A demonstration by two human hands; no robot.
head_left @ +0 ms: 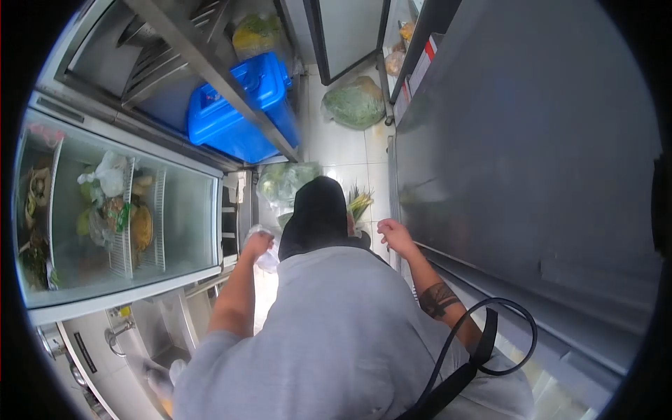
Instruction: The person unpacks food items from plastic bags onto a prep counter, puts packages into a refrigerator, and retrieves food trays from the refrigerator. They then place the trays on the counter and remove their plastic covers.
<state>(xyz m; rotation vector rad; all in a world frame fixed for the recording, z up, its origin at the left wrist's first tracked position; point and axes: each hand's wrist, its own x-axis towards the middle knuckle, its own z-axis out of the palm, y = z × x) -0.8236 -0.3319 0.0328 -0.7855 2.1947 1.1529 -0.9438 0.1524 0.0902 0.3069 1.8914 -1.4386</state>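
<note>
My left hand [260,242] is closed on a thin clear plastic bag [267,260] that hangs low beside my body. My right hand [396,236] is held out on the other side, near the dark grey panel, with its fingers loosely curled and apart; I see nothing in it. Between the hands, long green stalks with pale ends [360,203] lie on the floor, partly hidden by my dark clothing. A clear bag of green vegetables [287,180] lies on the floor just ahead of my left hand.
Farther ahead, a large bag of leafy greens [355,103] sits on the tiled floor [336,147]. To the left stand a blue lidded box [241,105] and a glass-fronted fridge [189,224] with bagged food inside. A large dark grey panel [518,154] bounds the right side.
</note>
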